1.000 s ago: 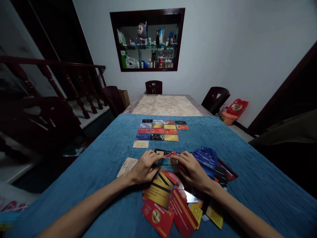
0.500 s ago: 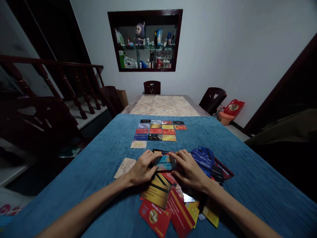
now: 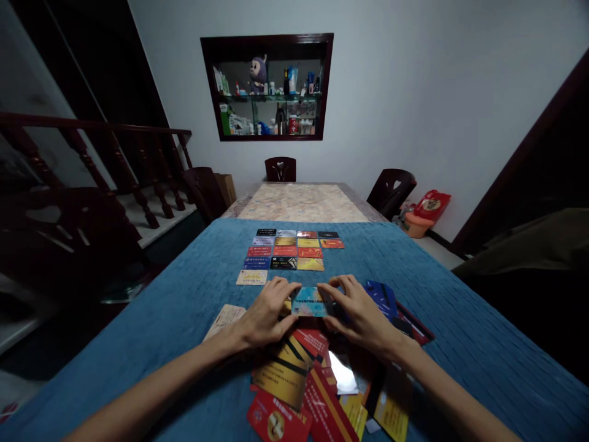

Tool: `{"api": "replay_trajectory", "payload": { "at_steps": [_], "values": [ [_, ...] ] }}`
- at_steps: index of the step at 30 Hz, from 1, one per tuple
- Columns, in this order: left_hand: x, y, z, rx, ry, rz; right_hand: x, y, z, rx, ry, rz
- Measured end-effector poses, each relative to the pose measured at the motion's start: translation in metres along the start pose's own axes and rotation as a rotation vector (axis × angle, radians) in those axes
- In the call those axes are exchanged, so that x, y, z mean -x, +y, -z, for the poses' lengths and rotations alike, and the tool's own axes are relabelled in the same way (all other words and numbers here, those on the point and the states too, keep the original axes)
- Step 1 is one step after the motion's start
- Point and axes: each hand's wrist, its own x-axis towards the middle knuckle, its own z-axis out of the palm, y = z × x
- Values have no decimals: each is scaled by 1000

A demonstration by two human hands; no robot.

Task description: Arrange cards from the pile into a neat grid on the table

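Observation:
My left hand (image 3: pixel 265 313) and my right hand (image 3: pixel 359 312) together hold a light blue card (image 3: pixel 309 302) by its short edges, just above a loose pile of cards (image 3: pixel 304 374) on the blue cloth (image 3: pixel 460 331). Red, gold, yellow and dark blue cards lie overlapping in the pile, under and in front of my hands. Farther off, a neat grid of cards (image 3: pixel 288 250) lies in rows on the cloth. A single beige card (image 3: pixel 225 319) rests left of my left wrist.
Beyond the cloth is a bare patterned tabletop (image 3: pixel 301 202) with dark chairs (image 3: pixel 391 190) around it. A wall niche (image 3: pixel 268 87) holds bottles and a plush toy. A wooden stair railing (image 3: pixel 115 166) runs on the left; a red bag (image 3: pixel 430 205) sits by the right wall.
Both hands have lifted the light blue card off the pile and carried it slightly forward. The view has tilted down a little.

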Motion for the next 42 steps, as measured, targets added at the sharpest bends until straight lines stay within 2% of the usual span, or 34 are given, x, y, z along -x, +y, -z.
{"api": "replay_trajectory", "payload": {
  "at_steps": [6,13,21,27,34,42],
  "values": [
    [-34,-6,-7,-43,-44,-44,-2,28,17,29,-15,3],
    [-87,-21,-25,-112,-40,-82,-10,77,30,28,-28,-16],
    [-143,-46,-55,-200,-119,13,-20,150,11,-4,-30,-125],
    [-172,-64,-72,-273,-206,128,-31,192,-8,-11,-126,-237],
    [-188,-73,-83,-312,-283,192,-40,219,-19,-55,-214,-335],
    [-198,-77,-89,-294,-316,248,-46,227,-22,-30,-227,-366]
  ]
}}
